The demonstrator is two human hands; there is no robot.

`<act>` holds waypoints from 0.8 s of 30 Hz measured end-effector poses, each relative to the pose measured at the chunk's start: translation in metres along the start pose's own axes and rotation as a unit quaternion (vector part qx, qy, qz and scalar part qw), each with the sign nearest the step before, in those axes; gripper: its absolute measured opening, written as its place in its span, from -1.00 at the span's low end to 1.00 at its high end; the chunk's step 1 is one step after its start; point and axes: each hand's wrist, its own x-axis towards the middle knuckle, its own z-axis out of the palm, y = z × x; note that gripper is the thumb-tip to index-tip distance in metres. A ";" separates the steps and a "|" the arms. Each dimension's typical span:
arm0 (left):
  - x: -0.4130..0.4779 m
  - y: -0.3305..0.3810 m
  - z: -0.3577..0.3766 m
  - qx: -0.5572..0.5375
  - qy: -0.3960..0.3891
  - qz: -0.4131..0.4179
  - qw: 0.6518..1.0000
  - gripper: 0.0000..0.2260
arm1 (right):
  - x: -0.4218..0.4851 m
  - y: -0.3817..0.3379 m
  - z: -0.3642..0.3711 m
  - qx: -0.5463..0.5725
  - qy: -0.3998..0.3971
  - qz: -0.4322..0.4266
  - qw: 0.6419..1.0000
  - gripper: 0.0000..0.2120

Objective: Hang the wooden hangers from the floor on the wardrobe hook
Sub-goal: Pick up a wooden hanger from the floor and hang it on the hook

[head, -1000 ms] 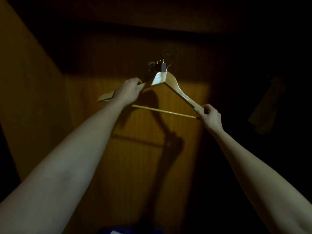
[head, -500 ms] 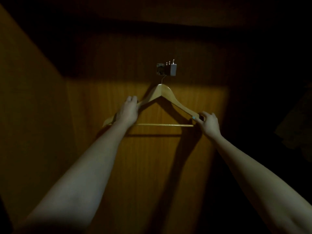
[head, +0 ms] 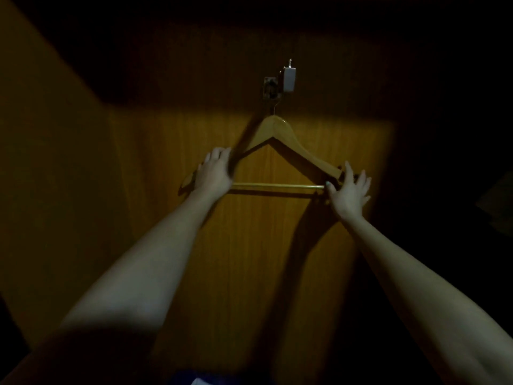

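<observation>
**Against the wardrobe's back panel, a hanger on the hook**

Against the dim wooden panel (head: 249, 245), lit in a patch, my left hand (head: 215, 172) lies open-fingered over the wooden hanger's (head: 294, 140) left arm. Its wire runs up to the wardrobe hook (head: 279, 83). My right hand (head: 349, 191) is spread wide at its right tip, gripping nothing.

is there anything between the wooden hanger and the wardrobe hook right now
Nothing visible. The wooden hanger already hangs by its wire from the wardrobe hook, with the left hand and right hand open at its ends.
</observation>
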 end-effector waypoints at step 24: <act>-0.569 -0.066 -0.034 -0.041 -0.225 -0.199 0.953 -0.63 | -0.538 0.032 0.023 -0.099 -0.400 0.035 0.910 -0.48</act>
